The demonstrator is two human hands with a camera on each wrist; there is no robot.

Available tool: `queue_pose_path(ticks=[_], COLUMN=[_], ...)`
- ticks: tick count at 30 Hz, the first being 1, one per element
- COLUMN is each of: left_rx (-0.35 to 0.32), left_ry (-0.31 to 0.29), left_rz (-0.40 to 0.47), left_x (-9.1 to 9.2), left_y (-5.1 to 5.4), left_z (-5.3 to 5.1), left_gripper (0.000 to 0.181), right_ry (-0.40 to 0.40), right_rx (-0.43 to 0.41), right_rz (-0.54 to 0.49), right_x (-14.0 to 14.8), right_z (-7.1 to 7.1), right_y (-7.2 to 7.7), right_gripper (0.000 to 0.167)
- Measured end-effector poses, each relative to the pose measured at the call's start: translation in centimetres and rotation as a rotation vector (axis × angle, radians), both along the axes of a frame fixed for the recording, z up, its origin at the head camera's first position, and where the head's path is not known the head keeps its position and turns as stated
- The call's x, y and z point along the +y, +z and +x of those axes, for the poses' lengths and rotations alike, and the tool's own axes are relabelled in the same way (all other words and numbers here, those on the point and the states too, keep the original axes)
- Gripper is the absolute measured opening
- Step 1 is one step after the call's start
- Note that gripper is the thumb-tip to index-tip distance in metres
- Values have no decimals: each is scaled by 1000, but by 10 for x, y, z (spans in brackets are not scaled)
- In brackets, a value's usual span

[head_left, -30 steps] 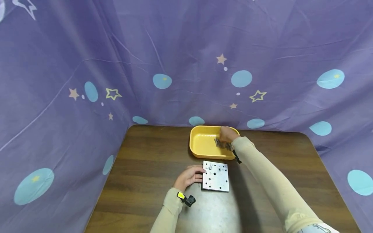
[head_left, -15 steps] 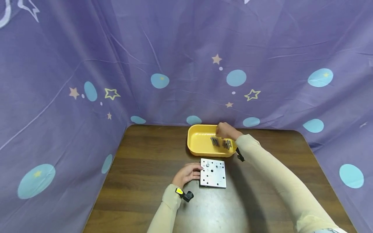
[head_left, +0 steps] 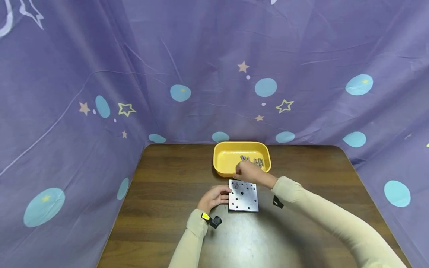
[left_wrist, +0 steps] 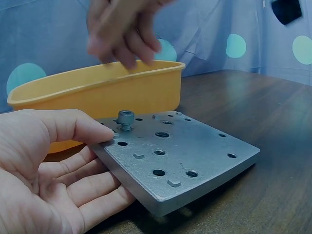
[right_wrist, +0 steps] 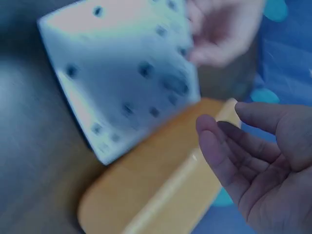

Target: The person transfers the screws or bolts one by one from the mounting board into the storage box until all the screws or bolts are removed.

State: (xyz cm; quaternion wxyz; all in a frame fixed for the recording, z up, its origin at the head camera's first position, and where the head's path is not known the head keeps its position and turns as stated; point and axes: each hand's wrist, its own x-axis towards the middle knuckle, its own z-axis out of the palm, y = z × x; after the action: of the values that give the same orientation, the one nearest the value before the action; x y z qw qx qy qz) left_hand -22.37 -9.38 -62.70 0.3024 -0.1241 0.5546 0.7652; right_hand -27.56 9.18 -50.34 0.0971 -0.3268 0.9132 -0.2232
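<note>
A square metal plate (head_left: 243, 196) with several holes lies on the table. My left hand (head_left: 214, 198) grips its left edge, the thumb on top and the fingers at the side and below, as the left wrist view shows. A socket-head bolt (left_wrist: 126, 120) stands upright in a hole near that thumb, its head raised above the plate. My right hand (head_left: 249, 172) is over the near rim of the yellow tray (head_left: 221, 172), just behind the plate. In the right wrist view its thumb and fingers are bent loosely and apart, with nothing visible between them.
Several bolts (head_left: 258, 162) lie in the right half of the tray. The wooden table (head_left: 167, 208) ends at a purple patterned curtain (head_left: 207, 74) behind the tray and at the left.
My right hand has come out of the tray toward me, to above its near rim, uncovering the bolts inside. My left hand keeps its grip on the plate.
</note>
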Motion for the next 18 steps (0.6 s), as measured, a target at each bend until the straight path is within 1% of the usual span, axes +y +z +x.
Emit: queue_pose_path(ticks=[2,4,6,8,11,13,15,16,18], left_rx=[5,10,7,6,9,13,16,14,7], left_ry=[-2,-3,-4,-7,-10,-16,-22,-24,-23], left_rz=[1,5,7,7,11,12,13,13,11], left_x=[-1,-1,-1,-1,-1,-1,-1,-1,0], left_y=[-1,-1,-1,-1,0,0,0,0,0], left_z=[0,0,0,0,1,1,1,1,0], left_gripper=[16,18,21,24,25,23,21,21,22], right_ry=[-25,-51,-71,-69,-21,28,67,77,66], right_rx=[-6,-15,-29,-38,0,34,71,78,84], right_rz=[24,53,71,64,48,32,44,54,69], right_x=[-4,-7,-9,-10,-10,-9,-9,-9,-10], right_z=[8,15,19,21,23,24,24,24,26], right_y=[-12,-24,-34,-42,-48,-49,-49,-49,-48], right_gripper=[46,49,47,42,32,25,22,20,16])
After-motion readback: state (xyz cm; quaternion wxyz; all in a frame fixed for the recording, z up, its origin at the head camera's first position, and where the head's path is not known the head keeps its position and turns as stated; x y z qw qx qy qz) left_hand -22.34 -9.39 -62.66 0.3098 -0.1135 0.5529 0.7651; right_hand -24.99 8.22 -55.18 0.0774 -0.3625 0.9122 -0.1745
